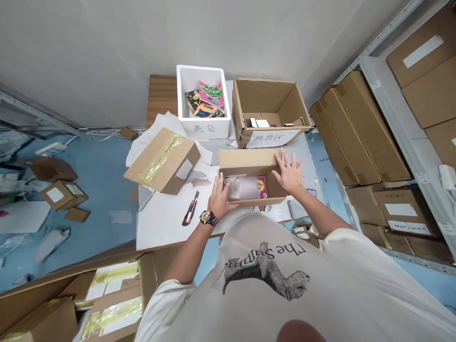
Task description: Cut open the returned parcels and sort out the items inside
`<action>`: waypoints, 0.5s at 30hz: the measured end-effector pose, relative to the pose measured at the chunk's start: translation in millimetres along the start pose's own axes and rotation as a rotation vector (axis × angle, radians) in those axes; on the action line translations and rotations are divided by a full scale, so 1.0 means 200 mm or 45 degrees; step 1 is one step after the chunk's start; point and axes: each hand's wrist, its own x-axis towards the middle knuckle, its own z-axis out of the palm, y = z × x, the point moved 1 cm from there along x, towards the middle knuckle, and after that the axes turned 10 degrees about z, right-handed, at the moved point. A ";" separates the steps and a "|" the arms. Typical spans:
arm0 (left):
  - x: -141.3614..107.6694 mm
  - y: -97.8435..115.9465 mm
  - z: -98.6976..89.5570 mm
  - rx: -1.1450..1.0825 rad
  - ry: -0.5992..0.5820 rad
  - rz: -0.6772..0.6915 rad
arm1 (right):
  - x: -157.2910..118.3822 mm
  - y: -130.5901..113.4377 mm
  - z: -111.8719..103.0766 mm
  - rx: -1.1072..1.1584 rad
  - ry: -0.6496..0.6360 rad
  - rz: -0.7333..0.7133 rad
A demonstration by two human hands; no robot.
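An opened cardboard box (253, 158) stands at the table's front, its far flap raised. Inside lies a pink and yellow package (262, 187) partly covered by whitish wrapping (243, 188). My left hand (220, 197) rests on the box's left end, fingers stretched along the edge. On the right side, my right hand (289, 175) lies spread over the wall and the flap's end. Neither hand grips anything. A red and black box cutter (191, 208) lies left of my left hand, blade direction unclear. Behind it a taped cardboard box (162, 159) sits tilted on crumpled white paper.
At the table's back are a white foam box (204, 124) with colourful booklets and a large open carton (270, 137) with small boxes. Shelving (402, 114) with cartons borders the right. A big carton of parcels (149, 270) stands lower left; small boxes (64, 194) lie on the floor.
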 end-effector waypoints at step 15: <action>-0.01 0.02 0.01 0.016 -0.035 -0.038 | -0.15 -0.15 0.00 0.141 -0.058 0.032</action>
